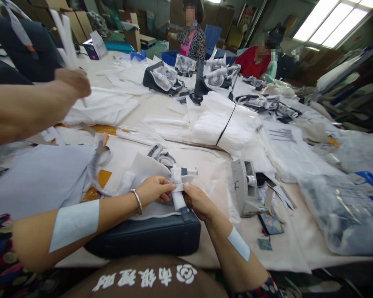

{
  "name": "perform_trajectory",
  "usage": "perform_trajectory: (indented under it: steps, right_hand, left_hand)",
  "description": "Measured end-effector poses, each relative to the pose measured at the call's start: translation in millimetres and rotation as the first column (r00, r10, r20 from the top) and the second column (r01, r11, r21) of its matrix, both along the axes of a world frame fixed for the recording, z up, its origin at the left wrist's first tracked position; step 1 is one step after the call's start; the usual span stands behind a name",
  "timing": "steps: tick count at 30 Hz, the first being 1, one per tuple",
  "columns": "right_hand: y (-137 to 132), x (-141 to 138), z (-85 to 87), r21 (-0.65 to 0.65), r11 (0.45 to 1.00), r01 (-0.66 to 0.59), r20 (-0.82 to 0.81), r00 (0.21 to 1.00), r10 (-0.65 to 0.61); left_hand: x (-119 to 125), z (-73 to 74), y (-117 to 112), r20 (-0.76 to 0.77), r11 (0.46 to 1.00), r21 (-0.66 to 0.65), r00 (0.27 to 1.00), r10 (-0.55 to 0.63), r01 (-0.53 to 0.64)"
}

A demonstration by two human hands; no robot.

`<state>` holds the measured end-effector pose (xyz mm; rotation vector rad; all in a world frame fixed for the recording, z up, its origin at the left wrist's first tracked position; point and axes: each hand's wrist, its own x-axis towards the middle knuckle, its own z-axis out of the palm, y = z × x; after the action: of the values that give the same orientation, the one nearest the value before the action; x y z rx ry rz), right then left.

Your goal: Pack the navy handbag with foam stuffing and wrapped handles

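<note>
A dark blue bag [143,236] lies at the table's front edge before me, with white sheet material against its far side. From its right end rises a strap part wrapped in white foam [179,202]. My left hand [153,192] is closed in a pinch at the left of this wrap. Opposite it, my right hand [199,201] pinches the wrap's right side, and a short white strip [179,187] runs between my fingertips. Just beyond lie a wrapped handle [168,157] and more white-covered strap ends. Parts of my fingers are hidden behind the wrap.
A grey tape dispenser [244,190] stands to my right, near a plastic-bagged bundle [345,215]. Ahead lies a tied stack of white foam sheets [226,124]. At left a co-worker's arm [34,105] reaches in, holding white strips. Wrapped bags [163,78] and two people are farther back.
</note>
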<state>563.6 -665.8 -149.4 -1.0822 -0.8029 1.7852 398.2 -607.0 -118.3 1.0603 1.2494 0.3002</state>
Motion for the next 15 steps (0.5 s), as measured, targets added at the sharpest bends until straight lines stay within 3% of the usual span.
perform_trajectory:
  steps: [3, 6, 11, 15]
  right_hand:
    - [0.0, -6.6, -11.2, -0.02, 0.996, 0.086, -0.04, 0.995, -0.087]
    - [0.2, -10.7, -13.5, -0.066, 0.994, 0.091, -0.145, 0.984, -0.1]
    - [0.4, -9.8, -2.1, -0.155, 0.976, 0.152, -0.211, 0.96, -0.183]
    - [2.4, -10.1, 4.5, -0.164, 0.976, 0.145, -0.158, 0.972, -0.171]
  left_hand:
    - [-1.5, 1.9, -1.4, 0.02, 1.0, -0.03, 1.0, 0.007, -0.007]
    - [-2.1, 6.7, -2.6, 0.063, 0.998, -0.063, 0.998, 0.017, -0.013]
    - [2.7, 19.2, -4.7, 0.123, 0.994, -0.109, 0.992, 0.02, -0.007]
    - [7.8, 24.8, -8.7, 0.121, 0.994, -0.108, 0.993, -0.008, 0.021]
